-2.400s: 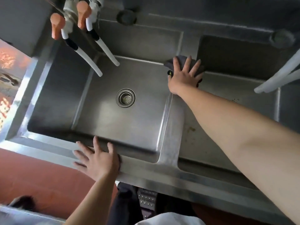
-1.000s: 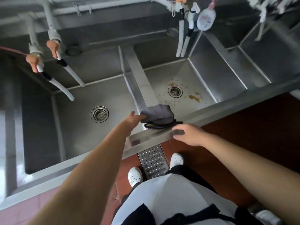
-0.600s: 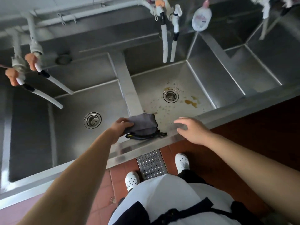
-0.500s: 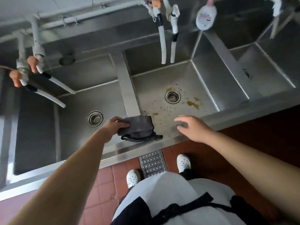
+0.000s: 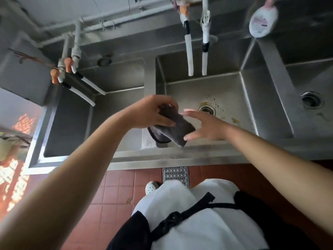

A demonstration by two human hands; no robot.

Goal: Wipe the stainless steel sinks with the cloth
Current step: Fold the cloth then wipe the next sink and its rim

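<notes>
A row of stainless steel sinks [image 5: 180, 156] runs across the view. My left hand [image 5: 151, 112] grips a folded dark grey cloth [image 5: 173, 129] and holds it in the air above the divider between the left and middle basins. My right hand [image 5: 201, 126] is spread open beside the cloth, its fingertips at the cloth's right edge. The middle basin [image 5: 232, 105] has brown stains around its drain [image 5: 206, 109].
White hose taps [image 5: 190, 51] hang over the middle basin, and orange-handled taps [image 5: 62, 71] over the left one. A white soap bottle [image 5: 262, 20] hangs at the upper right. A third basin's drain [image 5: 311, 100] lies far right. Red floor tiles and a floor grate [image 5: 176, 175] are below.
My left hand has lifted the cloth off the sink's front rim into the air. My right hand left the rim and reached in to the cloth.
</notes>
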